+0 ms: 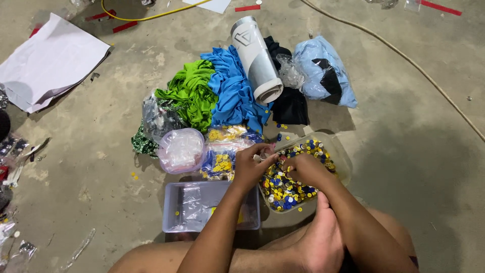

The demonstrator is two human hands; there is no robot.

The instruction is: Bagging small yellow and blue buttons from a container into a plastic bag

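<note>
Both hands meet over the near-left rim of the clear tub of buttons on the floor, the left hand pinching a small white piece, the right hand curled narrow just beside it.

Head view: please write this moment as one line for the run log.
left hand: pinching small piece | right hand: in tub of buttons | purple tray: near left forearm | floor: cloth pile

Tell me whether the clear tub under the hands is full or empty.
Nearly full: the clear tub holds heaped yellow, blue and white buttons, with no lid visible on it.
</note>
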